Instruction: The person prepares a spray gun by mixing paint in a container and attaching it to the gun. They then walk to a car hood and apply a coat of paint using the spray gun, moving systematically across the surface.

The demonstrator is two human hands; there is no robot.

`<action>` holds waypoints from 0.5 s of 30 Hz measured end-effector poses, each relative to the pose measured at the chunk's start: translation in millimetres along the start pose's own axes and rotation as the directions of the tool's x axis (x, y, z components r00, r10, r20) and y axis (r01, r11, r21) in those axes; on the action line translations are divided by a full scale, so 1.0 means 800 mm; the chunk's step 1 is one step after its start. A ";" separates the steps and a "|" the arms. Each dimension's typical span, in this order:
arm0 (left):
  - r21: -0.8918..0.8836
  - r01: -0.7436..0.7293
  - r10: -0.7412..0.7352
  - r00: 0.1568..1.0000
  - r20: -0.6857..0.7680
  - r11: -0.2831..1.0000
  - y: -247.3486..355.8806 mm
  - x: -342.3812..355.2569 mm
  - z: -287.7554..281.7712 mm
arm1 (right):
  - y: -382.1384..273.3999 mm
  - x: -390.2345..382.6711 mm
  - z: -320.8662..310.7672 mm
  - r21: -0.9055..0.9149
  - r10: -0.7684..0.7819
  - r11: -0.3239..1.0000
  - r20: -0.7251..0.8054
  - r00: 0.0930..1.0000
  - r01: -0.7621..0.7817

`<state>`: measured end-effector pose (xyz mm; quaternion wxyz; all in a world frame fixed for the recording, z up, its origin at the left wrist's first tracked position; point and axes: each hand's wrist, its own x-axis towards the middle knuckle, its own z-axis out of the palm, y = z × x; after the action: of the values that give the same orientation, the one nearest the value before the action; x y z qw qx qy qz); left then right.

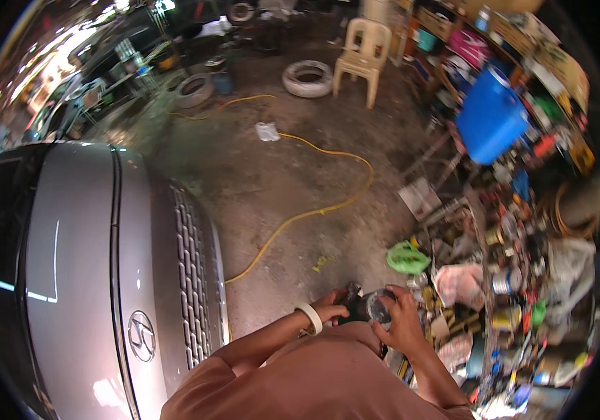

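Note:
In front of my body, low in the view, my left hand (330,308), with a white band on the wrist, is closed on a dark object (354,306) that I cannot make out clearly. My right hand (399,318) grips a round, greyish disc-like piece (378,305) at the right side of that dark object. The two things touch or are joined; I cannot tell which. The grey front of a car (76,245) stands to my left, its grille facing the open floor.
A yellow hose or cord (342,203) snakes across the concrete floor. Tyres (307,87) and a beige plastic chair (361,63) stand farther ahead. On my right are cluttered shelves and piles with a blue jerrycan (490,115), a green bag (406,257) and several tins (506,280).

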<state>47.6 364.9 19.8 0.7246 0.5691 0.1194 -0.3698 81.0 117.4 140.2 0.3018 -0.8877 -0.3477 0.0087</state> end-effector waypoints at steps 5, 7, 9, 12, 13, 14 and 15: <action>-0.093 -0.011 0.006 0.998 -0.055 0.996 0.086 0.047 -0.115 | 0.028 0.209 0.019 -0.101 -0.237 0.958 0.257 0.937 0.270; -0.152 -0.064 0.045 0.991 -0.127 0.986 0.115 0.081 -0.164 | 0.051 0.294 0.033 -0.085 -0.267 0.953 0.229 0.936 0.292; -0.164 -0.138 0.102 0.972 -0.210 0.977 0.158 0.113 -0.217 | 0.083 0.379 0.056 -0.106 -0.301 0.938 0.217 0.928 0.329; -0.185 -0.153 0.078 0.930 -0.360 0.971 0.268 0.140 -0.286 | 0.113 0.521 0.069 -0.098 -0.350 0.925 0.151 0.924 0.367; -0.221 -0.185 0.083 0.911 -0.404 0.958 0.290 0.145 -0.309 | 0.111 0.569 0.074 -0.072 -0.368 0.923 0.116 0.922 0.378; -0.248 -0.233 0.102 0.889 -0.447 0.940 0.310 0.157 -0.337 | 0.111 0.625 0.077 -0.058 -0.393 0.916 0.076 0.917 0.397; -0.273 -0.281 0.118 0.863 -0.491 0.920 0.328 0.169 -0.369 | 0.110 0.679 0.083 -0.051 -0.424 0.903 0.064 0.903 0.427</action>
<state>391.4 600.7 37.7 0.7956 0.5184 0.2903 -0.1186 531.8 440.4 143.8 0.2591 -0.7990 -0.5408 -0.0458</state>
